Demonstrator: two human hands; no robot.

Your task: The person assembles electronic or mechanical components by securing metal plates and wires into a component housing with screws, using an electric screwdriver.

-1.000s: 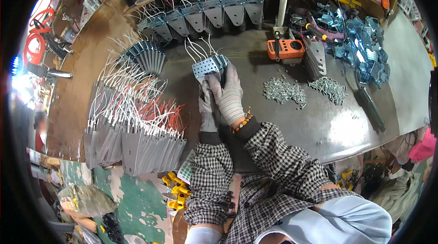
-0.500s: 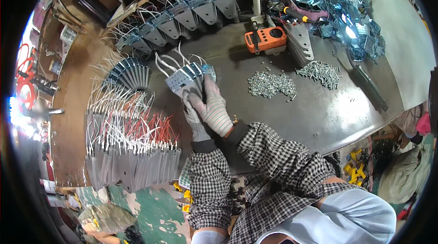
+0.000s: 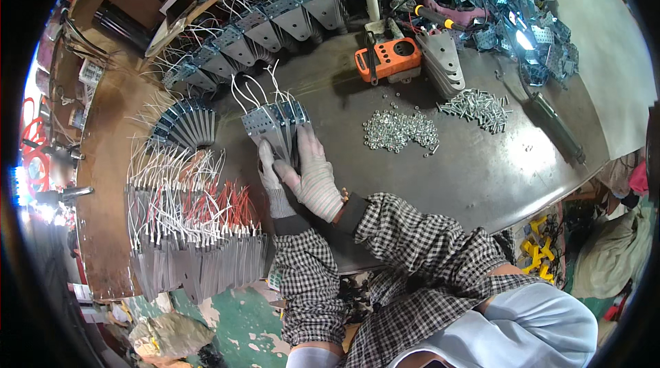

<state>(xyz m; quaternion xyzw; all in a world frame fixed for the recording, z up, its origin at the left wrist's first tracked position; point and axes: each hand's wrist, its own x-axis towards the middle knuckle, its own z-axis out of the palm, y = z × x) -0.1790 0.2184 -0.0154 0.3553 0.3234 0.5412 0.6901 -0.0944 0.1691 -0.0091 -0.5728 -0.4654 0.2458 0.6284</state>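
Note:
Between my two gloved hands is a bundle of grey tapered metal plates, topped by blue perforated brackets with white wires rising from them. My left hand holds its near left side, thumb upward. Along the right side lie the extended fingers of my right hand, pressed against the plates. The fingers' undersides are hidden. Left of my hands, a large row of grey plates lies with white and red wires. Beyond it, a fanned stack of blue-topped plates rests on the table.
Finished-looking bracketed units line the back shelf edge. An orange multimeter, a stack of grey plates, a pile of nuts, a pile of screws and a dark cylindrical tool are to the right. Loose blue brackets heap behind.
My right fingers have slid down from the bracket tops to the bundle's right side. The brackets now sit closer together. The whole view has shifted slightly.

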